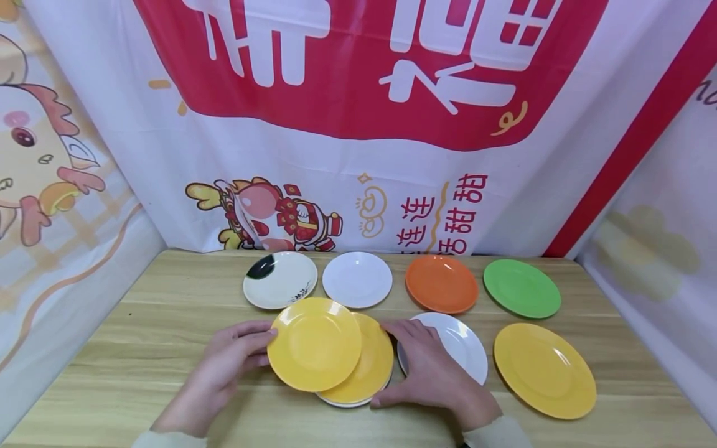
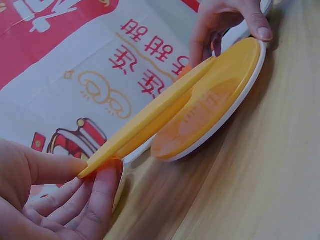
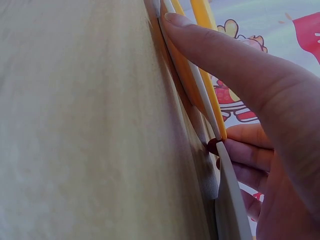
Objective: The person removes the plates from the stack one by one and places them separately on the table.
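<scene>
My left hand (image 1: 221, 361) pinches the left rim of a yellow plate (image 1: 313, 345) between thumb and fingers. That plate is tilted and overlaps a second yellow plate (image 1: 376, 358), standing apart from it on the left side in the left wrist view. Beneath the second one, a white plate shows as a thin rim (image 1: 346, 405). My right hand (image 1: 428, 370) holds this lower pair by its right side, thumb at the near edge and fingers at the far edge. Partly behind the right hand lies another white plate (image 1: 462, 342).
Along the back of the wooden table (image 1: 168, 311) lie a white plate with a dark patch (image 1: 280, 280), a plain white plate (image 1: 357, 280), an orange plate (image 1: 441, 284) and a green plate (image 1: 522, 288). A larger yellow plate (image 1: 544, 370) lies at right. Printed cloth (image 1: 358, 143) hangs behind.
</scene>
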Motion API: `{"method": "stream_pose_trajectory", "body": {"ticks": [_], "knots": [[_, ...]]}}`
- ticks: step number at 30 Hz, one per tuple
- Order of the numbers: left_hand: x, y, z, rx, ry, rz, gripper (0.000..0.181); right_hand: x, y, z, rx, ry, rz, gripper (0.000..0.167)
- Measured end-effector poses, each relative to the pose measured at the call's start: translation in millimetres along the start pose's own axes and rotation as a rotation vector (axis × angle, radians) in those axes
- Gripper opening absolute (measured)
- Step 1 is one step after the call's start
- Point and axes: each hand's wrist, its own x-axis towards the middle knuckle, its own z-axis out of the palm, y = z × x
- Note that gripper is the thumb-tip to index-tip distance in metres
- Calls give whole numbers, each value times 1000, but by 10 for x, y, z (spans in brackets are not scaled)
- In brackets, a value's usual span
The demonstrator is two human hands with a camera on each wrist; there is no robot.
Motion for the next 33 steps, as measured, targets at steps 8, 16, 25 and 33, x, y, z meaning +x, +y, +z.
{"method": "stream_pose_trajectory", "body": {"ticks": [8,16,25,33], "knots": [[-19,-4,-340,-3,33,-60,58,-1,-1,-2,-11,9,-5,121],[-34,-124,-672,-24,46,-75,57,4,-3,0,-10,6,1,122],[-42,-215,-931,29,63,-120,63,7,-9,2,-11,2,2,122],[-14,-267,-1050,51,46,-132,64,0,-19,-17,0,4,2,121]]}}
